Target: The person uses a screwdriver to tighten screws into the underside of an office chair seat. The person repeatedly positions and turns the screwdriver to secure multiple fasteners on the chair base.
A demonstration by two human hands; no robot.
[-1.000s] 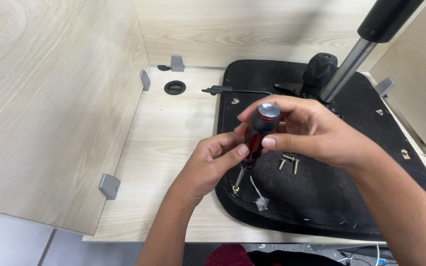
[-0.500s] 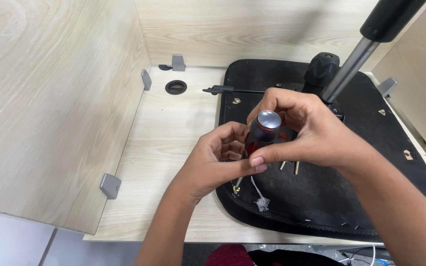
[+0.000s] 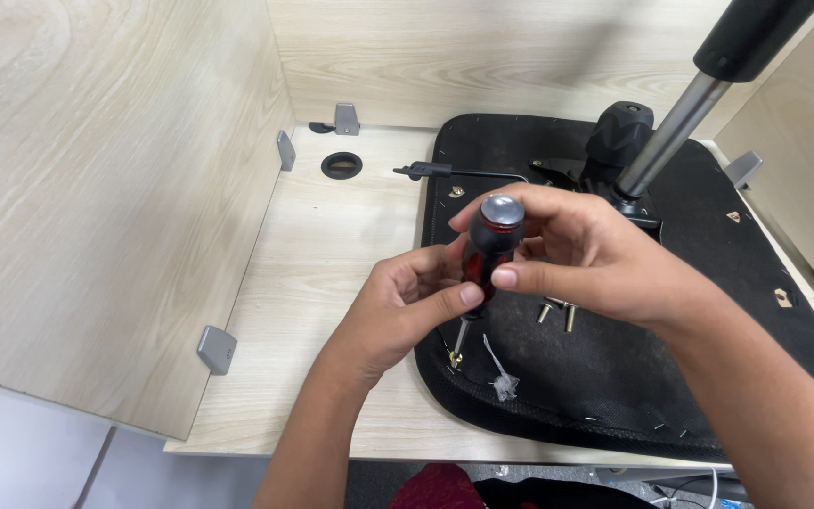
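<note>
A screwdriver (image 3: 492,240) with a red and black handle and a grey cap stands nearly upright, its tip on a small brass screw (image 3: 455,357) at the front left edge of a black chair seat base (image 3: 633,377). My right hand (image 3: 595,259) wraps the handle from the right. On the handle's left side my left hand (image 3: 398,311) pinches it with thumb and fingers. Two loose bolts (image 3: 558,311) lie on the black base just under my right hand.
The seat base lies upside down on a light wood desk (image 3: 332,273) with wood side panels. A chrome gas cylinder (image 3: 671,141) with a black mechanism rises at the back. A black lever (image 3: 426,172), a round cable hole (image 3: 341,165) and grey brackets (image 3: 217,349) are nearby.
The screwdriver handle has turned and tilted between my fingers while its tip stayed on the screw. Both hands shifted their hold around the handle.
</note>
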